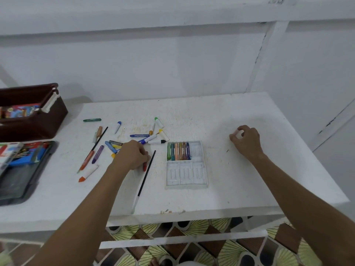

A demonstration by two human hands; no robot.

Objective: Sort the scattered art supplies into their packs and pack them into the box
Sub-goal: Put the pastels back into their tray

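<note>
The left hand (132, 156) is pinching a red crayon (144, 167) for the half-filled clear tray (186, 175) lying just to its right, calling next for seating it in an empty slot, while the right hand (245, 141) is curling around something small and pale.

Left hand (133, 155) grips red crayon (144, 167); tray (186, 181) beside.

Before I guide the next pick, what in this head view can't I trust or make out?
- Right hand: curled round something pale; fingers hide what it is.
- Left hand: covers most of the red crayon and the pieces beneath it.
- Brown box: cut off by the left edge, contents blurred.
- Grey tray: cut off by the left edge, its packs unreadable.
- Clear crayon tray: front slots' contents unclear through the transparent plastic.
</note>
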